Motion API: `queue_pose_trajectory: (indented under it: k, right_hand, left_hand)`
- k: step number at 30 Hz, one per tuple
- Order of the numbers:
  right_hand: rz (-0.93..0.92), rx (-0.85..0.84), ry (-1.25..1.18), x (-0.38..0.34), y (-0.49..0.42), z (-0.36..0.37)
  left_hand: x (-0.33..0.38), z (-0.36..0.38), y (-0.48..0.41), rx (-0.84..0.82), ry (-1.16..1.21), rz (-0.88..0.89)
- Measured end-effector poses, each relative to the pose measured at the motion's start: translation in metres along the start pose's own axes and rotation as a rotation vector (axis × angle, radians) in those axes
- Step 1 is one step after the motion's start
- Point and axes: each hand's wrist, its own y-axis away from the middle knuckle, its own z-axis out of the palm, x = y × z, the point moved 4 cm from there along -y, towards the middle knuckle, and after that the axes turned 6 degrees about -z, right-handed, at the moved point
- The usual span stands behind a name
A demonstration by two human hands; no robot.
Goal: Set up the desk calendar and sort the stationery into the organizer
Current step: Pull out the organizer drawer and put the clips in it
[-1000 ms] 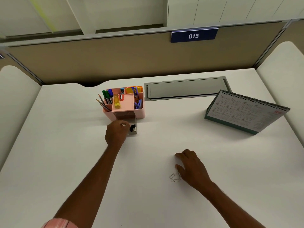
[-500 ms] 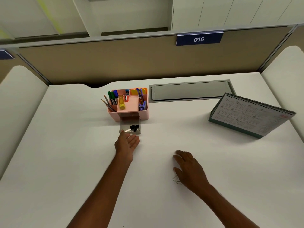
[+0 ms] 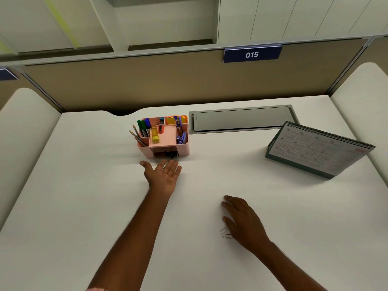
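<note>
Our left hand (image 3: 163, 175) is stretched forward at the end of our bare, straightened left arm (image 3: 130, 238). Its palm is turned up, the fingers straight and close together, the thumb spread out to the left, holding nothing. Our right hand (image 3: 243, 219) lies nearer to us, to the right, palm down, fingers relaxed and slightly spread.

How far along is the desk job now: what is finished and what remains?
Done: the calendar stands set up at the right; pens, pencils and a highlighter sit in the pink organizer. In hand: the left hand, fingers straight, is at its small drawer with black clips, almost shut. Left: loose paper clips by the right hand.
</note>
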Motion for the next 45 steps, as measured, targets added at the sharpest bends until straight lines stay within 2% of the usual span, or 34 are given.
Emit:
queue_pose_trajectory:
  k: [10,19,35,41,45]
  right_hand:
    - [-0.017,0.033,-0.010,0.001,0.003,0.001]
    - [-0.030,0.031,0.001,0.000,0.003,0.002]
    - [-0.039,0.023,0.005,0.000,0.004,0.002]
    - [-0.028,-0.033,0.000,-0.002,0.008,-0.004]
    - [0.027,-0.001,-0.019,-0.004,0.024,-0.016]
  left_hand:
    - [0.010,0.015,-0.010,-0.022,-0.036,0.026]
    - [0.008,0.011,-0.016,0.026,-0.048,0.017]
    - [-0.006,0.015,-0.028,0.020,0.231,0.031]
    - [-0.007,0.007,-0.029,0.074,0.167,0.034]
    - [-0.006,0.004,-0.026,0.113,0.071,0.043]
